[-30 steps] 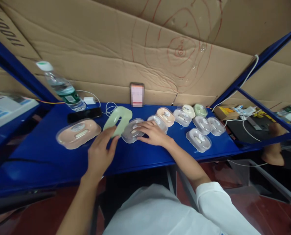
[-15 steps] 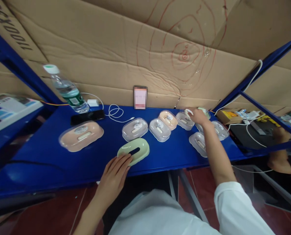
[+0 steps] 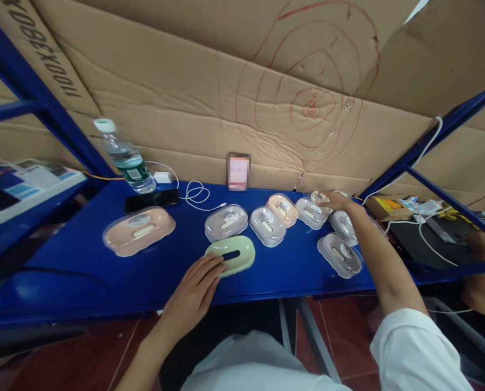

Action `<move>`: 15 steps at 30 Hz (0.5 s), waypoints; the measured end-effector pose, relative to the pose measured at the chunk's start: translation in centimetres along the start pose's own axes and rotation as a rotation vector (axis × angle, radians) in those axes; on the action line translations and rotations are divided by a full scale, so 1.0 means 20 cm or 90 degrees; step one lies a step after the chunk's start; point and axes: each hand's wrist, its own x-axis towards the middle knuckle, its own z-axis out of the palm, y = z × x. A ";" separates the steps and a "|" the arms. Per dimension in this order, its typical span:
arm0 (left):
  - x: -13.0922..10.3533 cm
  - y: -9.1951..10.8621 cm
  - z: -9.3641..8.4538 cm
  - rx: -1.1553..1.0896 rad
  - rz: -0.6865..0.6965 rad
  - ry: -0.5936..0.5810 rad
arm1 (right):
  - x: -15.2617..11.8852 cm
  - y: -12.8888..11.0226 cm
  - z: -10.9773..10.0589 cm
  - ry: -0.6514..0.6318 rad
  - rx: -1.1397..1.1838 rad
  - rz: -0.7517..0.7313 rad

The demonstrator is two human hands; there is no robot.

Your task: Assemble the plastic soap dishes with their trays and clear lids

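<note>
A pale green oval plastic piece with a dark slot (image 3: 242,259) lies near the front edge of the blue table. My left hand (image 3: 201,277) holds its left end, fingers laid over the rim and the thumb hidden. At the back right, my right hand (image 3: 335,201) is closed on a crumpled white cloth (image 3: 319,197); its fingertips are hard to make out. Right by it sits a clear-covered grey oval case (image 3: 309,215). Closer to me are another grey case (image 3: 343,224) and a third grey case (image 3: 335,256), partly beside my forearm.
A pink case (image 3: 120,237) stands left, with more grey and pink cases mid-table. Behind are a water bottle (image 3: 128,163), a black phone (image 3: 152,201), a white cable (image 3: 197,193) and an upright screen (image 3: 238,172). Another person's arm (image 3: 482,271) shows far right.
The view has shifted, so the table sits slightly lower. My right hand has turned lower over the back-right cases, still with the white cloth. My left hand stays on the green piece.
</note>
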 end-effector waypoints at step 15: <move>-0.01 0.01 0.02 -0.009 0.000 0.033 | -0.24 -0.59 -0.08 0.118 -0.078 -0.079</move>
